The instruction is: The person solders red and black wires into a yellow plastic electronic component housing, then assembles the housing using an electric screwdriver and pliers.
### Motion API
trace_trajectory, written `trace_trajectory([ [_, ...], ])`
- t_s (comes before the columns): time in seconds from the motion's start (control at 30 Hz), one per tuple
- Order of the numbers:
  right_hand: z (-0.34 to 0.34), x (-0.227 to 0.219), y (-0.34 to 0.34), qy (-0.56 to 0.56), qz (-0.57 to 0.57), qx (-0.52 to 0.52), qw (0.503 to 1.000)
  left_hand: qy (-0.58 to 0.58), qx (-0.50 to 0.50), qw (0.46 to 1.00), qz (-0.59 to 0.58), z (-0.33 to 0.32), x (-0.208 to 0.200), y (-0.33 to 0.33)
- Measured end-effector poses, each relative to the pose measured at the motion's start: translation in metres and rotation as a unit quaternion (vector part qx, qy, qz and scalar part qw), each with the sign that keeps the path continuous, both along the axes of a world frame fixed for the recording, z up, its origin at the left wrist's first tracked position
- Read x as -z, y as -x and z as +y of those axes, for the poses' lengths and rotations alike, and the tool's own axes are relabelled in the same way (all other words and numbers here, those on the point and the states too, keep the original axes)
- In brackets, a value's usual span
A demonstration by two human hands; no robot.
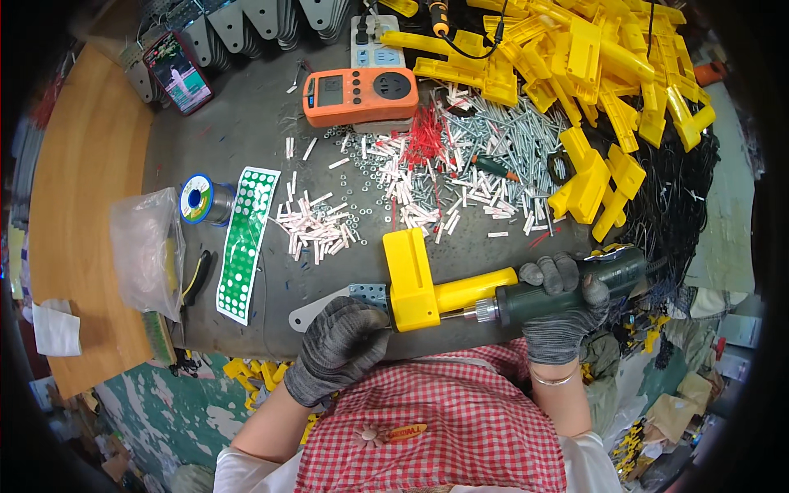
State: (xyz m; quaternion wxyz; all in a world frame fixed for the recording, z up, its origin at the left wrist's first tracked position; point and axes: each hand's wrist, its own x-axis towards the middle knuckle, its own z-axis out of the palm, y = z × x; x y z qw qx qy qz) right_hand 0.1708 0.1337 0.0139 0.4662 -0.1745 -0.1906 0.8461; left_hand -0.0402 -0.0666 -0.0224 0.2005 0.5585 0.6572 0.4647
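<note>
My left hand [339, 352], in a grey knit glove, is closed round the joint of a yellow plastic housing [412, 279] and its grey metal plate [314, 313]. The plate sticks out to the left, with a perforated section beside the housing. In my right hand [567, 320], gloved too, lies a dark green electric screwdriver [522, 303], held level. Its thin bit points left and reaches the lower edge of the housing, below the yellow handle part. Whether a screw sits at the tip is too small to tell.
Behind my hands lie white sleeves [320, 230], screws [526, 135] and red pieces [423, 135]. An orange meter [360, 96] stands beyond them. Yellow housings [575, 57] pile up at the far right, black cables [670, 193] below. Solder wire [205, 200] and a green sticker sheet [248, 246] are left.
</note>
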Motion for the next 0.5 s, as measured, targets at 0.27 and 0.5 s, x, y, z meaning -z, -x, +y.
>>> trace_trajectory([
  [0.27, 0.002, 0.004, -0.007, -0.009, -0.001, -0.009, 1.000, -0.023, 0.001, 0.999, -0.034, 0.012, 0.002, -0.003],
  [0.5, -0.004, 0.011, -0.003, 0.044, -0.026, 0.016, 0.999, 0.037, -0.029, 0.999, -0.028, -0.007, 0.007, -0.002],
])
